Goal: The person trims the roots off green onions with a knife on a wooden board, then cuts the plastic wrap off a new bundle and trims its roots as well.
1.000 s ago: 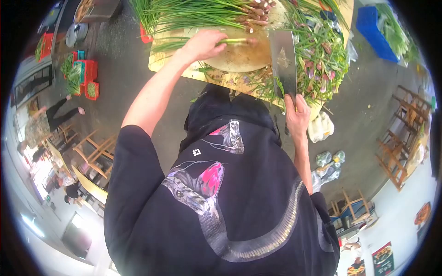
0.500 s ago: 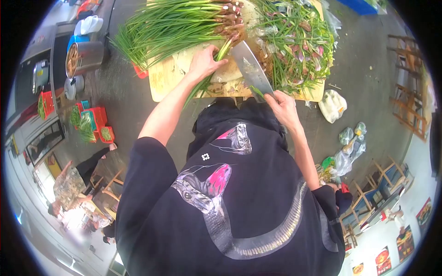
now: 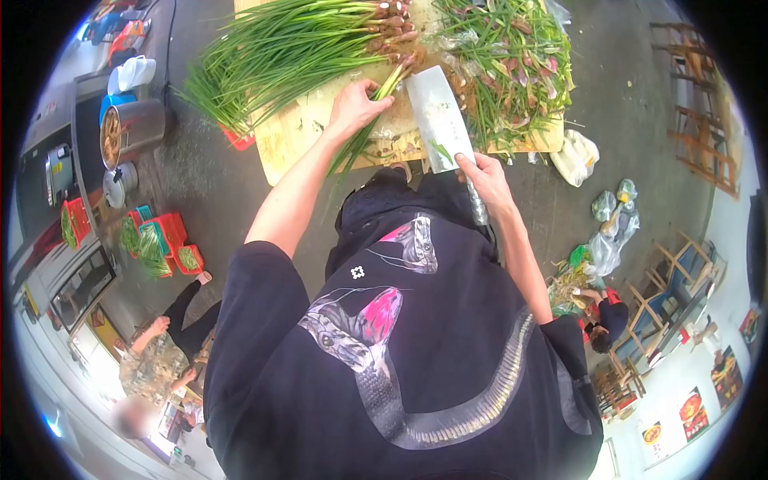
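My left hand is closed round a small bunch of green onions, its roots pointing up and its leaves hanging past the table edge. A cleaver with a broad blade is gripped at its handle by my right hand; a bit of green leaf clings to the blade. On the wooden board, a large pile of green onions lies at the left, bulbs toward the middle. Loose trimmings of leaves and purple skins are heaped at the right.
A white bag lies by the board's right corner. Plastic bags are on the floor at right. At left stand a steel pot and red baskets. One person is at lower left, another at right.
The cleaver has turned so its blade face shows more broadly, and its handle now shows under my right hand. My left hand keeps its hold. The view has shifted slightly.
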Demonstrator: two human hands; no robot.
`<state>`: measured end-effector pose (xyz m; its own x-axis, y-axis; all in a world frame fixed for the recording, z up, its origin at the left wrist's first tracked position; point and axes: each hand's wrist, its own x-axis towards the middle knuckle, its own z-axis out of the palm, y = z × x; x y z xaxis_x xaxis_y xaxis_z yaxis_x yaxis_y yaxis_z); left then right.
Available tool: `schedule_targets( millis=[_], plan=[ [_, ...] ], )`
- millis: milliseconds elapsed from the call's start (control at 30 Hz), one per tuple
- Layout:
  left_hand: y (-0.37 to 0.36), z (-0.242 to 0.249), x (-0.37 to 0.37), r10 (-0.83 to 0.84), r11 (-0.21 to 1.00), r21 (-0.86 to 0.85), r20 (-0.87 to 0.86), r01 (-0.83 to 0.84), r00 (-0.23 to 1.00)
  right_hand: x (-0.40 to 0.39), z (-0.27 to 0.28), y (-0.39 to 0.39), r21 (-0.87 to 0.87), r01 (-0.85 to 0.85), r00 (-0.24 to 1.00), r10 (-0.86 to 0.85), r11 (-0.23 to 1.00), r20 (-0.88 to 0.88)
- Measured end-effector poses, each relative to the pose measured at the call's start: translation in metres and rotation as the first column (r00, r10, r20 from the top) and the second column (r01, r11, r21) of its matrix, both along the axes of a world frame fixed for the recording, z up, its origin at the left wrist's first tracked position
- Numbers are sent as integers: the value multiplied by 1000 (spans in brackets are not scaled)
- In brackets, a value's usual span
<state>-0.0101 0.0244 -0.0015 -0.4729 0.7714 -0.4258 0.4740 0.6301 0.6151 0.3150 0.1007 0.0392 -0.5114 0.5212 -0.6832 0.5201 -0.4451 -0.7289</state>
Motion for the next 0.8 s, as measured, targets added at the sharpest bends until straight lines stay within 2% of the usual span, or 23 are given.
schedule_targets(
  millis=[167, 467, 567, 667, 800],
  plan=[
    [-1, -4, 9, 25, 996, 83, -48, -20, 999, -5, -1, -8, -16, 59, 998, -58, 998, 26],
    [3, 6, 15, -14, 997, 69, -109, 22, 994, 2, -3, -10, -32, 22, 1000, -23, 999, -15],
    [3, -1, 16, -18, 995, 90, -133, 31, 991, 5, 3, -12, -28, 73, 997, -73, 997, 4],
    [2, 1, 16, -5, 997, 78, -142, 16, 990, 11, 6, -10, -56, 49, 997, -52, 997, -64],
    [3, -8, 15, -20, 992, 118, -158, 39, 987, 4, 2, -5, -81, 24, 999, -26, 996, -23]
  ],
)
